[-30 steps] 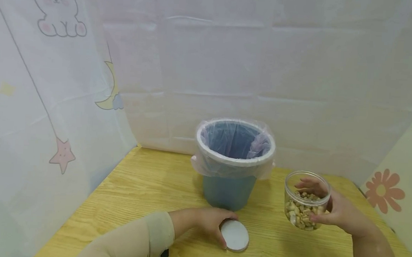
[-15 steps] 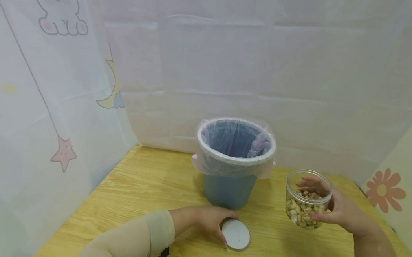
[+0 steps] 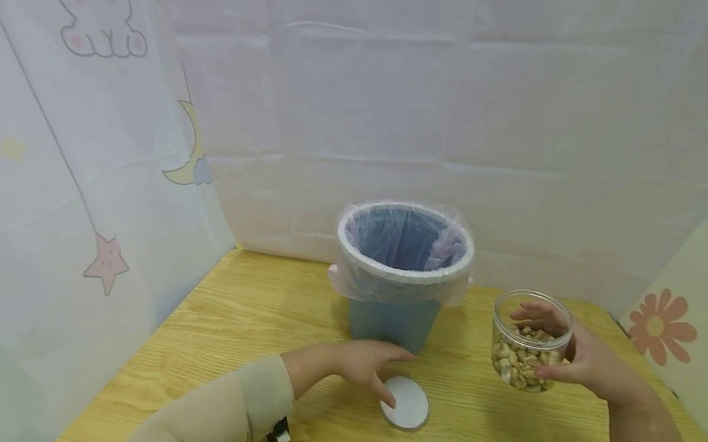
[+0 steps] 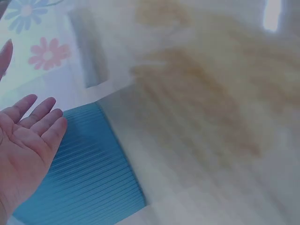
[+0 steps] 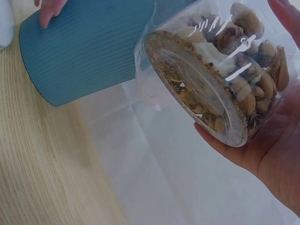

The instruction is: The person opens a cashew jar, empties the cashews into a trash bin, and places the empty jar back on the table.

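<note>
My right hand [image 3: 594, 367] grips a clear, lidless plastic jar [image 5: 206, 93] from its right side, thumb in front and fingers behind. Brown and cream nut-like pieces [image 3: 521, 365] fill the jar's lower part; it is held up over the right side of the table. A round white lid [image 3: 411, 408] lies flat on the wood. Just to its left is my left hand [image 3: 365, 365], fingers spread and thumb overlapping the lid's edge in the head view. The left wrist view shows that palm [image 4: 23, 150] holding nothing, with relaxed fingers in front of the blue bin [image 4: 89, 164].
The blue waste bin [image 3: 392, 321] stands behind the lid, its white rim [image 3: 381, 271] lined with a thin pinkish bag [image 3: 350, 285]. Pale printed cloth [image 3: 366, 113] hangs around the back and sides of the wooden table [image 3: 264, 296].
My left hand has let go of the lid, spreading its fingers and shifting slightly up toward the bin. The lid stays on the table. The right hand holds the jar nearly still.
</note>
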The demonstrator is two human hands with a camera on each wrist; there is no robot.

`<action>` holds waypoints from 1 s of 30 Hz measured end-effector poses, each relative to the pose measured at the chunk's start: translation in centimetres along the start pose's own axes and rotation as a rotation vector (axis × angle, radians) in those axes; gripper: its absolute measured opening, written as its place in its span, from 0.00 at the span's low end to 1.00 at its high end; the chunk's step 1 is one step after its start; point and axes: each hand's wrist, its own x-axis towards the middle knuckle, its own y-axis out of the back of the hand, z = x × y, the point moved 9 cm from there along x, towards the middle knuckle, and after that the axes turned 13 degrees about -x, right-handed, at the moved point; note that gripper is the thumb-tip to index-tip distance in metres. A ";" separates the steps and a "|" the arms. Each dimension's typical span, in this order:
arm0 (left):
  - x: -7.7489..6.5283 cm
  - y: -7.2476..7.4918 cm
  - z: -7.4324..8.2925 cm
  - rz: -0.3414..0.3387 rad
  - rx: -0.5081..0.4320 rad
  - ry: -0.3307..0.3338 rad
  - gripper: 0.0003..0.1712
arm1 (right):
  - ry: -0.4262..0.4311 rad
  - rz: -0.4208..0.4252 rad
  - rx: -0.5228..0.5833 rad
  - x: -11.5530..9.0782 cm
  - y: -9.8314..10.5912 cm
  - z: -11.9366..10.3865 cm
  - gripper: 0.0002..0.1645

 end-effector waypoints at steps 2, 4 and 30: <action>-0.2 0.8 0.3 0.018 -0.032 -0.001 0.47 | 0.002 -0.002 0.005 0.0 0.0 0.0 0.50; -0.4 1.5 0.8 0.040 -0.047 -0.014 0.47 | 0.003 -0.003 0.007 -0.1 0.1 0.1 0.50; -5.4 7.9 9.8 0.334 -0.137 -0.564 0.26 | -0.020 0.031 0.004 -0.1 0.4 0.4 0.49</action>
